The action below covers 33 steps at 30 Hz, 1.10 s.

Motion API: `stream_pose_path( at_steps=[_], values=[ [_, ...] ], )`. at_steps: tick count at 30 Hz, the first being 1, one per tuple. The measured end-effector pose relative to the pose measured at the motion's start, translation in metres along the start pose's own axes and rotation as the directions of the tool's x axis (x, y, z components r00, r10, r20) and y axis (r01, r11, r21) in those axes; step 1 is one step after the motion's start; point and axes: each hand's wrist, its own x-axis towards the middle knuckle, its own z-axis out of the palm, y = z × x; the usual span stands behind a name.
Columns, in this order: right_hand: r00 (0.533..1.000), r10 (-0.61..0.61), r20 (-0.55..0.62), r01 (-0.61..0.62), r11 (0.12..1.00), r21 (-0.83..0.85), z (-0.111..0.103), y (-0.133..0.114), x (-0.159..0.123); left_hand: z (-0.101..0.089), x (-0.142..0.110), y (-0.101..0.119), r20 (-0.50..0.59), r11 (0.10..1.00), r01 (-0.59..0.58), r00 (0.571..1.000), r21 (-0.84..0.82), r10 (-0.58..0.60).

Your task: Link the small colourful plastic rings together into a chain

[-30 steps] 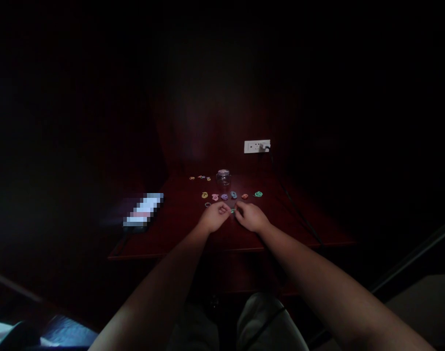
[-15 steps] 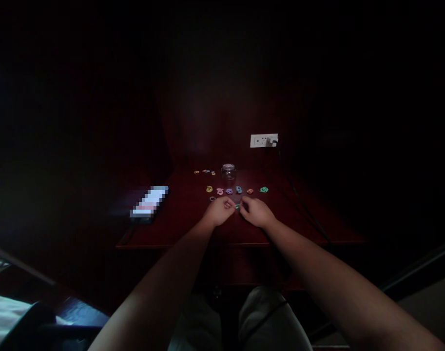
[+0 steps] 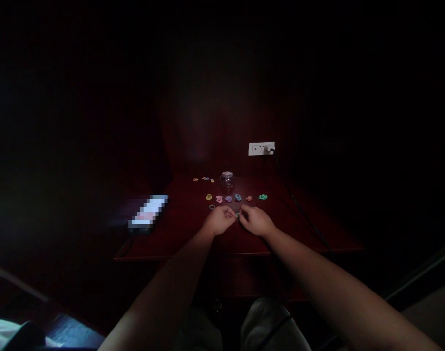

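Note:
Close together over the front part of the table, my left hand (image 3: 221,220) and my right hand (image 3: 256,221) both pinch a small green hair tie (image 3: 237,215) between them. Its loop is partly hidden by my fingertips. Just behind my hands runs a row of little hair tie piles: yellow (image 3: 208,197), pink (image 3: 219,199), purple (image 3: 228,199), blue (image 3: 238,197), orange (image 3: 249,199) and green (image 3: 262,197). A single pale hair tie (image 3: 212,207) lies beside my left hand.
A clear lidded jar (image 3: 227,179) stands behind the row. Several more hair ties (image 3: 205,179) lie at the back left. On the left rests a lit phone (image 3: 149,212). A black cable (image 3: 306,219) runs down the right from the wall socket (image 3: 261,148).
The whole view has tilted slightly upward, so the table appears lower. Both hands keep their pinch on the green hair tie, which has turned a little.

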Motion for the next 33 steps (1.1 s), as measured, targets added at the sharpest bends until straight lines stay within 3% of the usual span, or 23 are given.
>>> stream_pose_path(
  at_steps=[33],
  values=[
    [1.0,-0.011,-0.018,0.011,0.999,0.03,0.0019,0.0015,-0.0003,-0.0013,-0.0006,0.0021,-0.003,0.999,0.037,0.999,0.02,-0.037]
  ],
)
